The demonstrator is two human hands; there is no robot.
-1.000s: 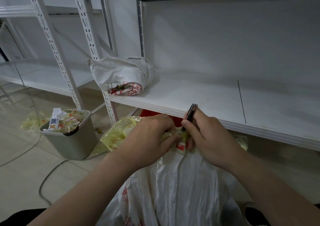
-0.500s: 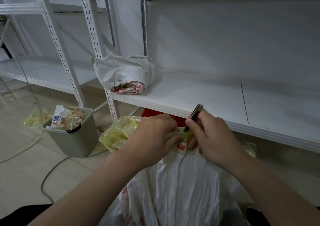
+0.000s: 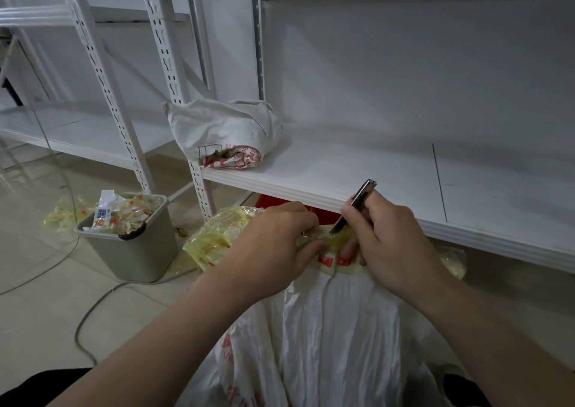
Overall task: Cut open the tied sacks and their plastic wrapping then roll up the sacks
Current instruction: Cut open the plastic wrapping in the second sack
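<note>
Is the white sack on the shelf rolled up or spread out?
Rolled up. The white sack lies on the shelf as a compact bundle, its coiled, red-printed end facing the camera.

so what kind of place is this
Most likely a storeroom or stockroom. White metal shelving with slotted uprights stands along the wall, a rolled-up sack lies on one shelf, and a grey bin stuffed with plastic wrapping stands on the tiled floor.

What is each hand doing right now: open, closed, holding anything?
Left hand: closed, pinching the yellow plastic wrapping at the top of the sack.
Right hand: closed around the knife, blade at the wrapping.
</note>
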